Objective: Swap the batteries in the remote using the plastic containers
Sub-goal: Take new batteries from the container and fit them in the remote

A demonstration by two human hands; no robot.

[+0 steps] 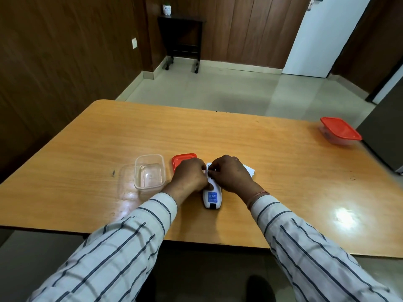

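Observation:
A white remote (212, 197) lies back side up near the table's front edge, a blue label on its near end. My left hand (189, 176) grips its left side, thumb pressed on the back. My right hand (230, 174) covers its far end, fingertips at the battery bay; what they pinch is hidden. An open clear plastic container (149, 172) stands empty to the left. Its red lid (181, 160) lies behind my left hand. A white flat piece (249, 170) pokes out behind my right hand. A second container with a red lid (339, 130) sits closed at the far right.
The wooden table (218, 136) is bare between the two containers. Its right edge runs next to a dark cabinet (386, 136). Beyond the table are tiled floor, a small dark side table (182, 38) and a white door (322, 35).

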